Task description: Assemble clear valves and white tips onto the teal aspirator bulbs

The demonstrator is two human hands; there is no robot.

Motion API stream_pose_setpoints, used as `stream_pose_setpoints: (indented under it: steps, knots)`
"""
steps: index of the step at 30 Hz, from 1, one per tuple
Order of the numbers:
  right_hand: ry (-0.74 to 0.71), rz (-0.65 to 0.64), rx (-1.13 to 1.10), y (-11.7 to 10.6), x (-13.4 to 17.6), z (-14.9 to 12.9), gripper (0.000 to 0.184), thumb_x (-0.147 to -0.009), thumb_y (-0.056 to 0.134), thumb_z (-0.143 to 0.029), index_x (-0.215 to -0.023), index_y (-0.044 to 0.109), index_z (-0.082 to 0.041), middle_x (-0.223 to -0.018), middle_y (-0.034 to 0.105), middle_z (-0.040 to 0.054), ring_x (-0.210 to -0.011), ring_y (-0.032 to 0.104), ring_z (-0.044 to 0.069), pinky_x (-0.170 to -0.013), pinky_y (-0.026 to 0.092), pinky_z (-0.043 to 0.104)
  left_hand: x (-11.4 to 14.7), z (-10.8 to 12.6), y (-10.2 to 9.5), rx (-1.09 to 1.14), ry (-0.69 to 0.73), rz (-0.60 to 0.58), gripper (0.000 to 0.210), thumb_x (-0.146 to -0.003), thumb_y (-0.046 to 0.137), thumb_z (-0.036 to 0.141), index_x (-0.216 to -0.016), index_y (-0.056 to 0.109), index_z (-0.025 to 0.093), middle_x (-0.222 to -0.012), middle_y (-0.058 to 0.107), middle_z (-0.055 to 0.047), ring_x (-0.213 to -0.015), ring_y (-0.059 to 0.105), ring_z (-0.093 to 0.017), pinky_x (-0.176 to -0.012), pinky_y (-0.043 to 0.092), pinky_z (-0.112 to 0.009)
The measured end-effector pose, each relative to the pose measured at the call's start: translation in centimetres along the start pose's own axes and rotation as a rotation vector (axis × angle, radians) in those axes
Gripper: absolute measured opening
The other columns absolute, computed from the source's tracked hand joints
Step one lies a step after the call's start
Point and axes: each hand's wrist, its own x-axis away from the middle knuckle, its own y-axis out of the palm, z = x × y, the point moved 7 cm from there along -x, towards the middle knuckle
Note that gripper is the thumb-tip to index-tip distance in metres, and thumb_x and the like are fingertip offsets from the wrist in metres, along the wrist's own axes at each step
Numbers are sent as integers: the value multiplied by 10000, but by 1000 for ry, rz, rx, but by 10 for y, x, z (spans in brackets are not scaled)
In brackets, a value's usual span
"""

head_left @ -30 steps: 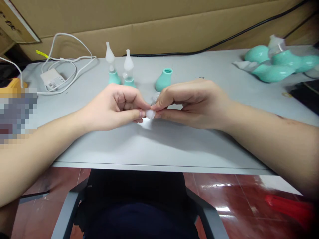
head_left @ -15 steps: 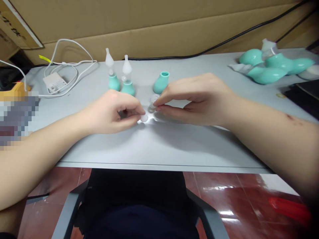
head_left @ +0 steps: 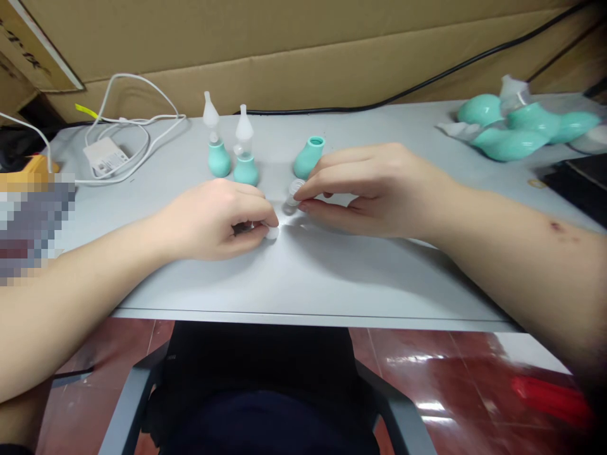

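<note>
My left hand (head_left: 213, 218) is closed, with thumb and fingertips pinching a small white translucent piece (head_left: 272, 233) low over the table. Most of that piece is hidden by the fingers. Facing it, my right hand (head_left: 379, 189) holds a small clear plastic connector (head_left: 296, 188) upright between thumb and fingertips. The two pieces are apart. Just behind the connector stands a teal squeeze bulb (head_left: 307, 158) with an open neck. Left of it are two more teal bulbs, the nearer (head_left: 245, 172) and the farther (head_left: 219, 161), each topped with a clear connector and a white pointed tip.
Several teal bulbs and clear parts (head_left: 512, 129) lie heaped at the back right. A white cable with a box (head_left: 105, 156) lies at the back left. Cardboard (head_left: 294, 50) walls the rear, with a black cable along it. A dark flat object (head_left: 581, 183) rests at the right.
My left hand has moved slightly down and toward me with the white piece, widening the gap to the connector. My right hand has hardly moved.
</note>
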Motion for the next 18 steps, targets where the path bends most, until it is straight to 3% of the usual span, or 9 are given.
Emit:
stream_pose_setpoints:
  steps: [8,18]
  knots:
    - [5,-2,66,2,5,11,144,-1204,746,-312,-1174,885,-297,-1157,868,59,-939,817,229,-799,604,380,-1,-3,7,39,24,-5,245,-1094,747,141,-1202,915,283,-1039,927,-59,-808,835,-236,-752,630,-374]
    - [10,-6,95,1,4,10,136,-1179,752,-263,-1218,880,-289,-1119,841,67,-832,745,225,-726,561,402,1,-3,10,27,31,-20,267,-1123,742,151,-1266,925,284,-1163,926,-70,-970,886,-258,-847,669,-377]
